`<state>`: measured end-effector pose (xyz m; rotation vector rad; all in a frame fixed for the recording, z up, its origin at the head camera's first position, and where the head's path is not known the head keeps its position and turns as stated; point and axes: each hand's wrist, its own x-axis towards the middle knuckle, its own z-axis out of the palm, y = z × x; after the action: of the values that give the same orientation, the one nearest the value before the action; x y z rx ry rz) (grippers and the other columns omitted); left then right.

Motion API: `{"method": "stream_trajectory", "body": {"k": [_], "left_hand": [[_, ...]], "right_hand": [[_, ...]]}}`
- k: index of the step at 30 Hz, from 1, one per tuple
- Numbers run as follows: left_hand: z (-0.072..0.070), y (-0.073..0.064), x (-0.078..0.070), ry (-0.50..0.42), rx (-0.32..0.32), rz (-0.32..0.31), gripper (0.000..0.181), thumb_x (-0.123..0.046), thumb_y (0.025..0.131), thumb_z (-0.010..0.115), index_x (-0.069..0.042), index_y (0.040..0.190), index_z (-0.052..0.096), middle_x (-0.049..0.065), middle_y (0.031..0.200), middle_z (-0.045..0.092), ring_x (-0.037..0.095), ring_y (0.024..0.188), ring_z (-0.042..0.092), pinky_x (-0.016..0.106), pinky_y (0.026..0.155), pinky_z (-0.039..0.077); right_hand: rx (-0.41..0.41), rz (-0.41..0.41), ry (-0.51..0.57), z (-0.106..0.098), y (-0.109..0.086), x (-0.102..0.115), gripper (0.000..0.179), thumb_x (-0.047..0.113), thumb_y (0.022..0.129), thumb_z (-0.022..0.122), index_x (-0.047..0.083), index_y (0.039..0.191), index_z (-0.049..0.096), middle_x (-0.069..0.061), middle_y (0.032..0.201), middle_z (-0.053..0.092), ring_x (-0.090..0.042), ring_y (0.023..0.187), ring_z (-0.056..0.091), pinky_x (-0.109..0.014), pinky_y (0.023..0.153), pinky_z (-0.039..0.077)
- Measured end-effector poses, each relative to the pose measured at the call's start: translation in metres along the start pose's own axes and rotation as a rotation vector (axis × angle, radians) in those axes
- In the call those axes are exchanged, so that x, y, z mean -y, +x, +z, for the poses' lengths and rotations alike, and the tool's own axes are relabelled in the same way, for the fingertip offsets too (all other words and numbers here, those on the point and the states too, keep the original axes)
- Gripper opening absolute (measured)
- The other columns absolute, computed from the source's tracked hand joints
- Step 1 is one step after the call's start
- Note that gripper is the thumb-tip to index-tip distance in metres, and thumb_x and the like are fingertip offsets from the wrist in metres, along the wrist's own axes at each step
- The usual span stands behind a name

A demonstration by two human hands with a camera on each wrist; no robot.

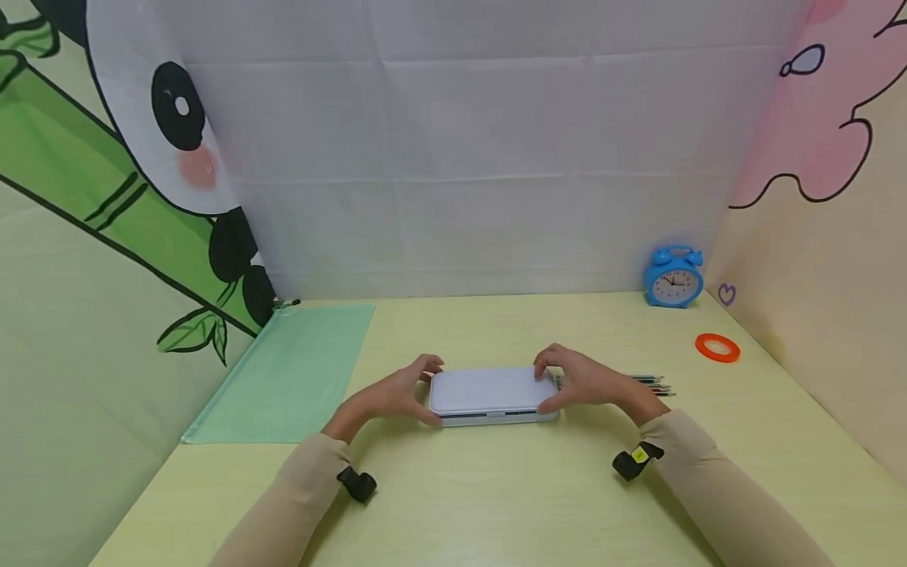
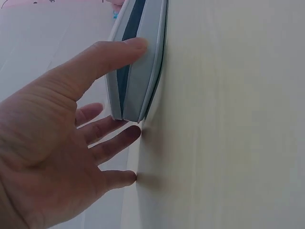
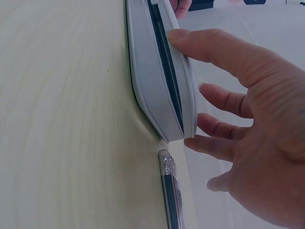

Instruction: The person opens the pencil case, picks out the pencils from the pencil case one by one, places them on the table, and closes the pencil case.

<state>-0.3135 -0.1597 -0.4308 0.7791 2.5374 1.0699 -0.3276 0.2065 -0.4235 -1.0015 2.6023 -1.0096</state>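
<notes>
A flat white pencil case (image 1: 494,390) with rounded corners lies on the table, its lid down and a dark seam along its side. My left hand (image 1: 401,391) holds its left end. In the left wrist view the left thumb (image 2: 136,45) presses on the front side, while the other fingers reach behind the end. My right hand (image 1: 584,379) is round the right end. Its thumb (image 3: 181,38) touches the lid's front edge, with the fingers toward the back. Several pencils (image 1: 652,384) lie just right of the case, partly hidden by the right wrist.
A green mat (image 1: 283,378) covers the table's left side. An orange-red tape ring (image 1: 717,347) lies at the right, and a blue alarm clock (image 1: 673,277) stands in the back right corner. Printed cloth walls enclose the table at the back and both sides.
</notes>
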Motion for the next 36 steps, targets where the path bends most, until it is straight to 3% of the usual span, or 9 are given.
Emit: {"method": "stream_trajectory", "body": {"k": [6,11,16,23,36], "left_hand": [[0.0026,-0.0008,-0.0046,0.027,0.000,-0.005,0.082,-0.031,0.075,0.090,-0.009,0.139,0.045,0.007,0.140,0.049,0.029,0.130,0.047,0.047,0.110,0.038],[0.0030,-0.0024,-0.0064,0.044,-0.007,0.018,0.069,-0.031,0.076,0.089,-0.010,0.131,0.053,0.005,0.135,0.053,0.029,0.126,0.049,0.047,0.107,0.040],[0.0029,-0.0036,-0.0074,0.028,-0.011,0.010,0.068,-0.030,0.076,0.089,-0.011,0.131,0.054,0.005,0.136,0.053,0.030,0.129,0.048,0.048,0.108,0.039],[0.0014,-0.0026,-0.0062,0.016,-0.017,-0.014,0.068,-0.031,0.075,0.090,-0.014,0.131,0.054,0.004,0.139,0.053,0.029,0.135,0.044,0.047,0.112,0.035],[0.0029,-0.0021,-0.0067,0.054,-0.019,0.000,0.067,-0.027,0.074,0.091,-0.016,0.130,0.055,0.004,0.141,0.052,0.029,0.137,0.041,0.046,0.113,0.034]], "right_hand": [[0.002,-0.025,0.015,0.0040,-0.0015,0.0000,0.050,0.031,0.075,0.089,0.009,0.110,0.061,-0.009,0.124,0.048,-0.028,0.113,0.050,-0.048,0.100,0.044],[0.010,-0.023,0.024,0.0062,-0.0012,-0.0002,0.049,0.030,0.075,0.089,0.010,0.110,0.061,-0.014,0.133,0.047,-0.032,0.120,0.047,-0.050,0.104,0.041],[0.014,-0.033,0.019,0.0070,-0.0011,-0.0001,0.049,0.029,0.075,0.089,0.010,0.112,0.064,-0.017,0.141,0.051,-0.036,0.129,0.046,-0.053,0.107,0.039],[0.016,-0.025,0.035,0.0068,-0.0017,0.0012,0.049,0.029,0.075,0.089,0.010,0.113,0.065,-0.015,0.139,0.054,-0.037,0.130,0.046,-0.055,0.107,0.038],[0.022,-0.021,0.013,0.0081,-0.0024,0.0021,0.048,0.028,0.077,0.089,0.010,0.113,0.064,-0.015,0.141,0.052,-0.037,0.131,0.045,-0.054,0.109,0.037]]}}
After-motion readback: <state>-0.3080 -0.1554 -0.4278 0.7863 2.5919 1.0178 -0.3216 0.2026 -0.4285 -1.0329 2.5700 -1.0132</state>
